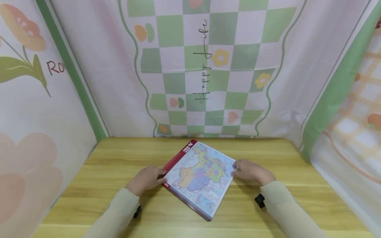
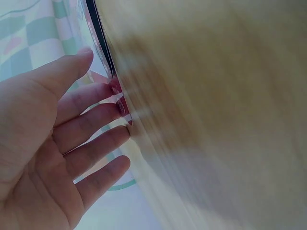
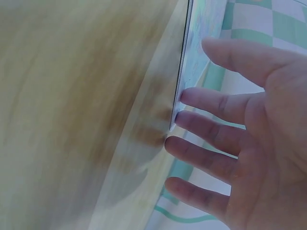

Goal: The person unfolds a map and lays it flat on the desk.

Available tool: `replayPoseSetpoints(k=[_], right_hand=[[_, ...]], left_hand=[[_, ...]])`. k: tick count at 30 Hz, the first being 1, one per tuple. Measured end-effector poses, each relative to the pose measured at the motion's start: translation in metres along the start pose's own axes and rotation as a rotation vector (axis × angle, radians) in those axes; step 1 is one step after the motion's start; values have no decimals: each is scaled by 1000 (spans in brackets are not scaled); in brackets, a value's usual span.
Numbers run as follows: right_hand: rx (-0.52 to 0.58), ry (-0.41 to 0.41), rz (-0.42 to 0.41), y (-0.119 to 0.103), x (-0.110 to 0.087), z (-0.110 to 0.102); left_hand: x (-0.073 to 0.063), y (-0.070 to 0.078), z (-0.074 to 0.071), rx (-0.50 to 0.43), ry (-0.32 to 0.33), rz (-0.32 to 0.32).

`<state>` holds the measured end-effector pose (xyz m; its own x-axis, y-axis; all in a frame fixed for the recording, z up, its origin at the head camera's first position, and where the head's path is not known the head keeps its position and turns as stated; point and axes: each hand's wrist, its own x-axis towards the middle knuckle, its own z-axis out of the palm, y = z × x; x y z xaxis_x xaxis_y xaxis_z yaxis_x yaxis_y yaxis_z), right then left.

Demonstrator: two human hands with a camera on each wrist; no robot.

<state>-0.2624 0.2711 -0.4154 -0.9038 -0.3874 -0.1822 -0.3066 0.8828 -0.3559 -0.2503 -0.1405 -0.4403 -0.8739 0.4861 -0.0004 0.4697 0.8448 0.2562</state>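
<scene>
A flat, square map board (image 1: 202,175) lies turned cornerwise on the table, printed with a many-coloured map and a red strip along its upper left side. At its left corner is my left hand (image 1: 147,180); in the left wrist view, the fairly straight fingertips (image 2: 112,110) touch the red edge, while the thumb stands apart from them. My right hand (image 1: 250,171) is at the opposite corner. Its extended fingers (image 3: 211,129) meet the board's thin edge in the right wrist view, with the thumb raised over the printed face. The board's underside is hidden.
The wood-grain table (image 1: 119,155) ends at the back against a green-and-white checked curtain (image 1: 196,66). Printed cloth hangs at the left (image 1: 29,132) and right sides too. A black strap piece (image 1: 260,200) shows under the right sleeve, another under the left.
</scene>
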Motion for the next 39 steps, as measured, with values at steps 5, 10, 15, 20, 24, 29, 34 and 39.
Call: replayPoseSetpoints(k=[5,10,15,20,24,29,34,39], right_hand=[[-16,0,-1,0,8,-1],[-1,2,-12,3,16,-2],[21,16,-16,5,19,-2],[31,11,-1,7,24,-2],[26,5,6,9,29,-3],[54,-5,10,10,32,-4],[62,-8,0,8,35,-5],[66,-9,11,7,40,-4]], left_hand=[[-2,2,0,-17,33,23],[-3,5,-1,-9,40,54],[-4,6,-2,-7,36,90],[-4,1,-2,3,39,158],[-5,-4,-3,-23,41,197],[-8,-5,-5,-50,33,219],[-11,-5,-5,-73,3,227],[-11,-4,-4,-65,-14,235]])
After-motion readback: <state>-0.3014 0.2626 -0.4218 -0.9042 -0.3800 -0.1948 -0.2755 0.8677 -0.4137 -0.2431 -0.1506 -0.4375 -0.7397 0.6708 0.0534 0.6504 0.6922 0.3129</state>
